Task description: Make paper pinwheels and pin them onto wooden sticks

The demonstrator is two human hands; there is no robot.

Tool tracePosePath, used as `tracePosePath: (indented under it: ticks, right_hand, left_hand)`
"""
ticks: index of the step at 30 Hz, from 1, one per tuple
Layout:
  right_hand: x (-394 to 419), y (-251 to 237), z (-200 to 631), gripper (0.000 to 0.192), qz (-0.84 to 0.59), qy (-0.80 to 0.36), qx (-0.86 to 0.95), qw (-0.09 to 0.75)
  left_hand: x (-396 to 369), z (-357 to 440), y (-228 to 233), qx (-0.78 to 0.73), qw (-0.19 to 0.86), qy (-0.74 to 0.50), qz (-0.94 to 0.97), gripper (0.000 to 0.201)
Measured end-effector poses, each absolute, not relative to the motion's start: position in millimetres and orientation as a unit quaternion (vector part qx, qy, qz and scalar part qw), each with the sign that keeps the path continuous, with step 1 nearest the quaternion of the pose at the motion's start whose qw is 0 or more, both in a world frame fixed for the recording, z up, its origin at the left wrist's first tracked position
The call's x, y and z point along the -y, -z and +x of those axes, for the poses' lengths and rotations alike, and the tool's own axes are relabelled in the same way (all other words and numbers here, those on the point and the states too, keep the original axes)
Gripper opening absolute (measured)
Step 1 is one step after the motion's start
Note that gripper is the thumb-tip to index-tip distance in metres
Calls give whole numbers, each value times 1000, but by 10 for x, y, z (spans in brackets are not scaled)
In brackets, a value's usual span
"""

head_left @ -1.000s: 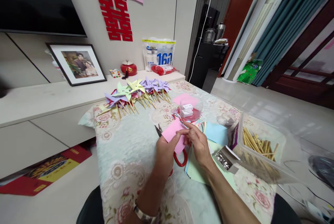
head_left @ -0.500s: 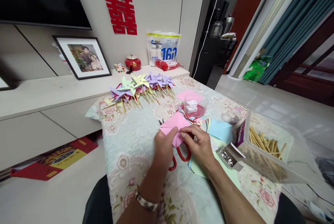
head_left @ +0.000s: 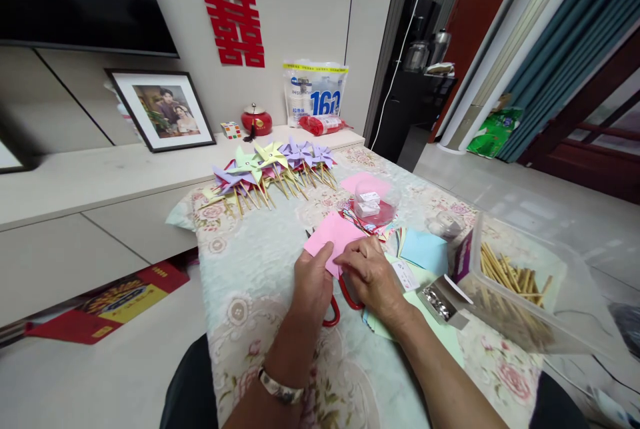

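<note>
A square of pink paper [head_left: 336, 234] is held up over the table between my two hands. My left hand [head_left: 314, 277] pinches its lower left part, thumb on top. On its lower right, my right hand [head_left: 367, 272] has thumb and fingertips closed at the paper; whether a small piece is between them I cannot tell. Red-handled scissors [head_left: 332, 312] lie beneath the paper, with only part of the handles and a blade tip showing. Right of my right hand, a small open box of metal pins [head_left: 439, 301] rests on sheets of pale green paper [head_left: 445, 339].
Finished paper pinwheels [head_left: 273, 162] on sticks lie at the table's far left. A clear plastic bin of wooden sticks [head_left: 513, 276] stands at the right. Blue paper [head_left: 424, 251] and a round clear container [head_left: 376, 202] sit beyond my right hand. A cabinet [head_left: 165, 162] borders the far side.
My right hand has shifted left and turned, with its fingers closing in toward the paper's lower middle. The paper has tilted slightly, and my left hand still grips it.
</note>
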State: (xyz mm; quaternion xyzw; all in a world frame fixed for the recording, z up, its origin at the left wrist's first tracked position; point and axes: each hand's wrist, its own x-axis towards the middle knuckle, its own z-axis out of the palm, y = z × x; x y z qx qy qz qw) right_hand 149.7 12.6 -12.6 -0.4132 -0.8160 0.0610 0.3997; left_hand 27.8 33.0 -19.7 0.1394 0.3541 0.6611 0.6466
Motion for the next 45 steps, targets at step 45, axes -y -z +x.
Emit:
tracePosePath:
  ticks: [45]
  right_hand:
    - [-162,154,1579,19,-554,-123,697,438]
  left_hand:
    - [-174,383,108,-371,664,-603,240,35]
